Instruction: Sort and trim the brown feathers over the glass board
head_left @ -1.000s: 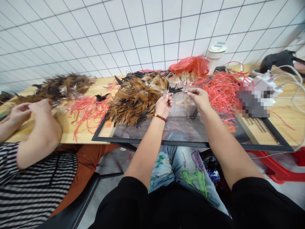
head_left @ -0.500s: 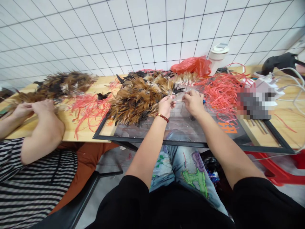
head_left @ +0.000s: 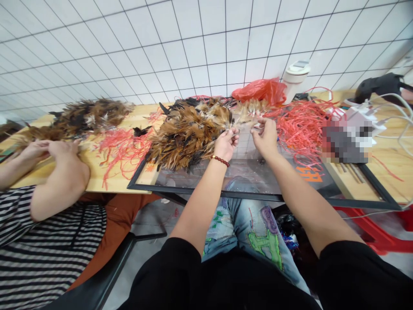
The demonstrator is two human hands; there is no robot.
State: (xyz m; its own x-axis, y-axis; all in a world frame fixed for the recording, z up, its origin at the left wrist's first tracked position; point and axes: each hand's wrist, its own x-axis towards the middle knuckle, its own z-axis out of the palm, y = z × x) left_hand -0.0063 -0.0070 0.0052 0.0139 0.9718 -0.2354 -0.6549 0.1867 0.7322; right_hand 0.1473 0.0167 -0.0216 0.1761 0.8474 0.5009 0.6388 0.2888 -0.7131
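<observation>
The left hand pinches feathers at the right edge of the brown pile, on the framed panel's left side. The right hand, to the right, is curled (whether it holds something, I cannot tell).

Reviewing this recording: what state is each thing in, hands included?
Brown feathers: heaped.
Left hand: pinching, apparently on brown feathers.
Right hand: curled, grip unclear.
Pink strips: tangled, loose.
Red bag: crumpled.
White cup: upright, lidded.
Black frame: lying flat.
Bracelet: worn.
</observation>
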